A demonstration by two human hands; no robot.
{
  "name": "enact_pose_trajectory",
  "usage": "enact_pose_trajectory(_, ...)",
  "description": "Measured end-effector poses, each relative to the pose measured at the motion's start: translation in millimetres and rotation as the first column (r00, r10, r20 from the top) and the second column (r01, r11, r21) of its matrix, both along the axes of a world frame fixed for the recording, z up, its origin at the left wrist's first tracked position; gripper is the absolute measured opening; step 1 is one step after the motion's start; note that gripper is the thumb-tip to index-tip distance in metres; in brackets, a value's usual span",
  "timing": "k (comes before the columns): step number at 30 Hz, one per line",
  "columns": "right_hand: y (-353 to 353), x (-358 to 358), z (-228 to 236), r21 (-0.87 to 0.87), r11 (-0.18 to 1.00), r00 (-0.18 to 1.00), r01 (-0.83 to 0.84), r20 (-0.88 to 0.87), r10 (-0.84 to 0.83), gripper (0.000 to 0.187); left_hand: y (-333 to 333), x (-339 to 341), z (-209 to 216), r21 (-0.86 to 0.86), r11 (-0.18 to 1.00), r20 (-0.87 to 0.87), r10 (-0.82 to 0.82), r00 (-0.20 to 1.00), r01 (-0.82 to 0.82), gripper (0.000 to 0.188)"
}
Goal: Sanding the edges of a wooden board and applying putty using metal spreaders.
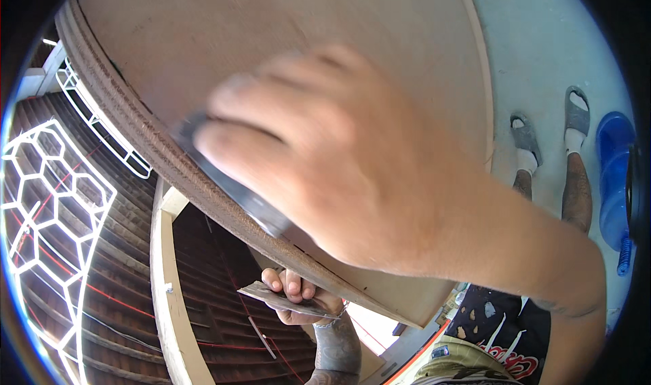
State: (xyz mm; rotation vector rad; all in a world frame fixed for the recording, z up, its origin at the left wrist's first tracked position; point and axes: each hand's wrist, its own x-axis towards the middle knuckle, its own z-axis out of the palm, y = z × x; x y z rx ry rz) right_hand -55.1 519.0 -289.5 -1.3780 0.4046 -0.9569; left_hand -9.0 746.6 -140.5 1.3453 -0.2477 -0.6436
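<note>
My right hand (339, 161), smeared by motion, spans the middle of the view, its forearm coming in from the lower right. Its fingers are closed around a dark flat blade-like tool (237, 192), which lies along the rim of a large brown wooden panel (380, 19). Most of the tool is hidden under the hand. Lower down, beyond the panel's edge, my left hand (305, 297) pinches a thin flat plate (288, 299) with a grey-brown, rough-looking surface. The fingers rest on top of the plate, with the thumb side beneath it.
The panel's thick layered edge (163, 158) curves across the view. At the left hang white hexagon-pattern lights (57, 192) under a dark ribbed roof, near a pale beam (166, 283). On the right are my sandalled feet (525, 135) and a blue plastic container (612, 181) on the grey floor.
</note>
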Motion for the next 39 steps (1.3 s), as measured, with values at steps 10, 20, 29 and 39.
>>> enact_pose_trajectory(10,106.5,-58.3,12.6,0.149,0.977,0.986,-0.15,-0.049,0.159,0.045,1.9,-2.1,-7.5,-0.008,1.0,0.087,-0.003,0.996,0.004,0.014)
enact_pose_trajectory(20,126.9,-127.0,-14.4,0.184,0.871,0.869,-0.456,-0.123,0.48,0.06,21.1,6.8,-18.9,0.05,0.992,0.187,0.102,0.977,-0.113,0.033)
enact_pose_trajectory(29,25.6,-257.4,30.4,0.145,0.979,0.759,0.14,-0.652,-0.012,0.055,7.6,-1.6,-32.3,0.067,0.994,0.196,0.076,0.978,-0.09,0.03)
enact_pose_trajectory(39,65.1,-213.1,137.9,-0.117,0.97,0.81,0.212,-0.534,-0.242,0.048,6.6,-12.3,-39.9,0.051,0.995,0.173,0.08,0.982,-0.09,0.024)
